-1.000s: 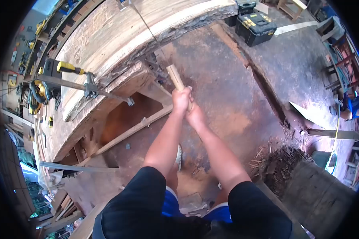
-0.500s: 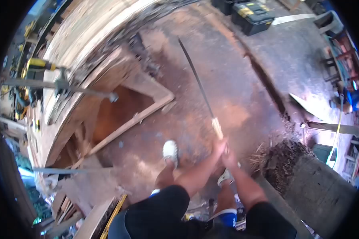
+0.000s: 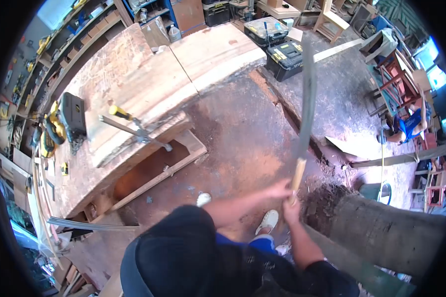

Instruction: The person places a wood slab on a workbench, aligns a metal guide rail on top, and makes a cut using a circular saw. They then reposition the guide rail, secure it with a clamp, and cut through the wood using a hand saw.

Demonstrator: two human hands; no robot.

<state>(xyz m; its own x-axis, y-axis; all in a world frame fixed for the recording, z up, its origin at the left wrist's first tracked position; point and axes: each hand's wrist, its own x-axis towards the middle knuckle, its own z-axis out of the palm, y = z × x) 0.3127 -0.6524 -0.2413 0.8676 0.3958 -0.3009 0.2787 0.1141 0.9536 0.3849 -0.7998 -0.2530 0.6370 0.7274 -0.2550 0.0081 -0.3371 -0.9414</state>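
Both hands grip the pale wooden handle [image 3: 299, 174] of a long sword. Its thin grey blade [image 3: 308, 94] points up and away from me, nearly upright and slightly smeared by motion. My left hand [image 3: 281, 189] is closed around the handle on the upper part. Just below it, my right hand [image 3: 291, 210] is closed around the lower end. The sword is held out over the floor, apart from the bench. Where the fingers wrap the handle, part of it is hidden.
A thick wooden workbench [image 3: 119, 69] stands at left with a yellow-handled clamp [image 3: 139, 132]. A black toolbox [image 3: 285, 62] sits ahead. At right are a big weathered timber [image 3: 386, 232], a floor groove [image 3: 292, 119] and a person in blue [image 3: 411, 124].
The sword has swung up and to the right, its blade now nearly upright. Both hands stay on the handle and have moved slightly right. My view has tilted up, showing more of the bench and shelves.
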